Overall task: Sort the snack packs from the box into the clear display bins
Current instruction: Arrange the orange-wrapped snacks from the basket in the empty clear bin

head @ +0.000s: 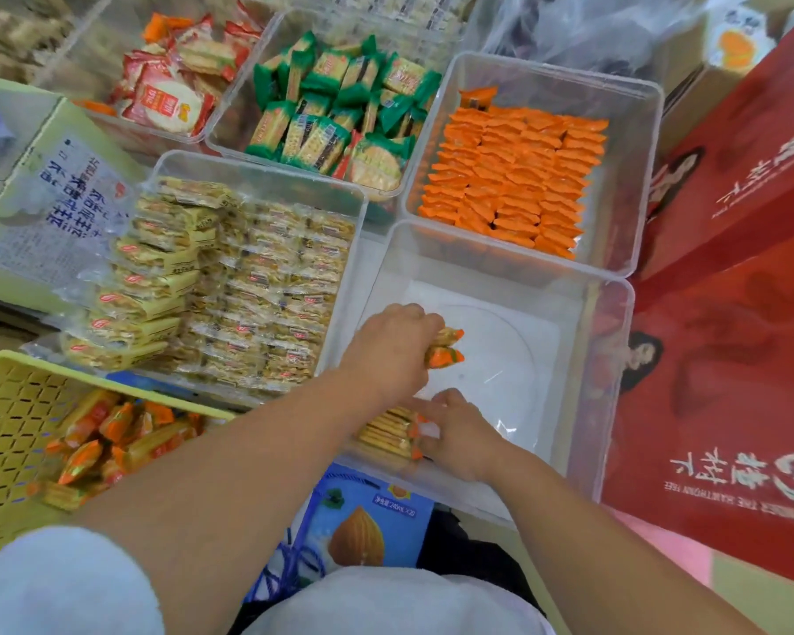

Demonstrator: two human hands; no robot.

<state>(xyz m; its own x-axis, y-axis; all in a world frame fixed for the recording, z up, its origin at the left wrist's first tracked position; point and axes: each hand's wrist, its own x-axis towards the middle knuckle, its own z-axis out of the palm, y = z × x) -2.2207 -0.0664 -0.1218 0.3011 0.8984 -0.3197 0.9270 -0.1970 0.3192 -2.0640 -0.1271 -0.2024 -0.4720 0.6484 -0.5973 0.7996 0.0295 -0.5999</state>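
Note:
My left hand [393,348] reaches into the near clear bin [615,373] and grips two orange-ended cracker packs [445,352] above its white floor. My right hand [459,433] is low in the same bin, its fingers on a short row of the same cracker packs [386,433] lined against the bin's near left wall. A yellow slotted basket [5,405] at the lower left holds several more loose orange-ended packs [111,442].
Other clear bins stand beyond: pale yellow packs [248,286], orange packs [514,176], green packs [335,107], red-and-white packs [170,84]. Red cartons [729,359] stand at the right, and a blue carton [367,524] lies under the near bin.

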